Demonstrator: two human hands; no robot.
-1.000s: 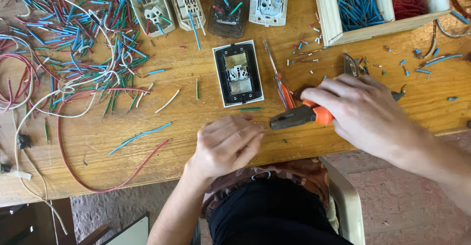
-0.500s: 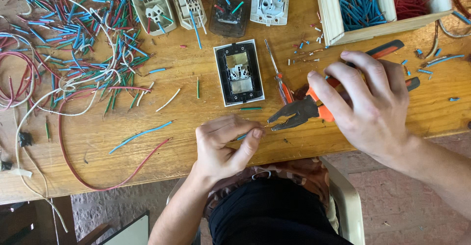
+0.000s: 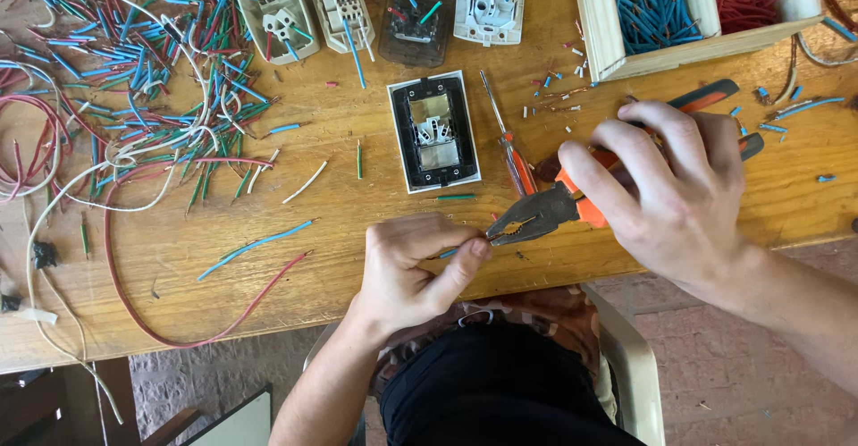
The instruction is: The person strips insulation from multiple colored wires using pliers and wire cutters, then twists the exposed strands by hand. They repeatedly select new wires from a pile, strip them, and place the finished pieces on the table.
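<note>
My right hand [image 3: 675, 182] grips orange-and-black pliers [image 3: 545, 214] whose jaws point left, toward my left hand. My left hand [image 3: 416, 267] pinches a short blue wire piece [image 3: 447, 253] between thumb and fingers, its end right at the plier jaws near the table's front edge. A black wall socket in a white frame [image 3: 434, 133] lies face up just beyond both hands. A screwdriver with a red handle [image 3: 508, 142] lies beside it, partly under the pliers.
A heap of blue, green, red and white wire pieces [image 3: 134, 79] covers the left of the wooden table [image 3: 340, 231]. Several socket modules [image 3: 340, 4] line the far edge. A wooden box [image 3: 697, 8] at the back right holds blue and red wire pieces.
My right hand picked the pliers up off the table and turned their jaws toward my left hand. My left hand rose from flat on the table and now pinches a wire.
</note>
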